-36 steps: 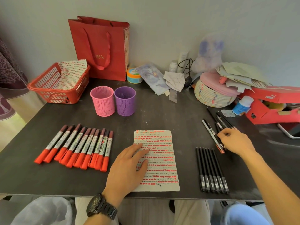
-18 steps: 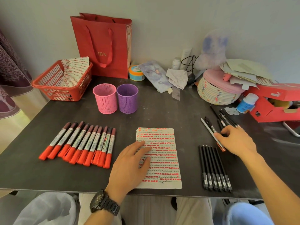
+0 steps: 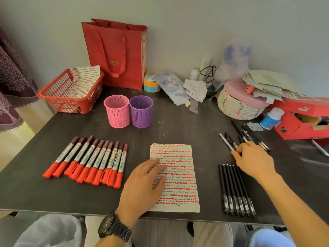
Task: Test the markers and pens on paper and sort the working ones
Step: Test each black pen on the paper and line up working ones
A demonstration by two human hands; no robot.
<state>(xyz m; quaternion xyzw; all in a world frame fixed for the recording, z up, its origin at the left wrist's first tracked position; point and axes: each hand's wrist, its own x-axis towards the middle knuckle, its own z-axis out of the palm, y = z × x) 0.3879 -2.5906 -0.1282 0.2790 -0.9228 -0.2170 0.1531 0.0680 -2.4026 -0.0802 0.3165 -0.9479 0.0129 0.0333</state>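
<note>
A test paper [image 3: 179,177] covered in red and black marks lies at the table's front middle. My left hand [image 3: 142,182] rests flat on the paper's left side. Several red-capped markers [image 3: 92,159] lie in a row to the left. To the right of the paper, several black pens [image 3: 235,189] lie side by side. Behind them is a loose bunch of pens [image 3: 249,134]. My right hand [image 3: 252,161] reaches into that bunch and its fingertips pinch the near end of a white pen [image 3: 225,140], which still lies on the table.
A pink mesh cup [image 3: 116,111] and a purple mesh cup [image 3: 141,111] stand behind the paper. A red basket [image 3: 71,97] holding used paper sits back left by a red bag [image 3: 115,50]. A woven basket [image 3: 238,106], a bottle [image 3: 271,118] and a red shoebox [image 3: 302,118] crowd the back right.
My right hand has shifted slightly left over the loose pens, and its fingertips now close on the white pen's end. My left hand stays on the paper.
</note>
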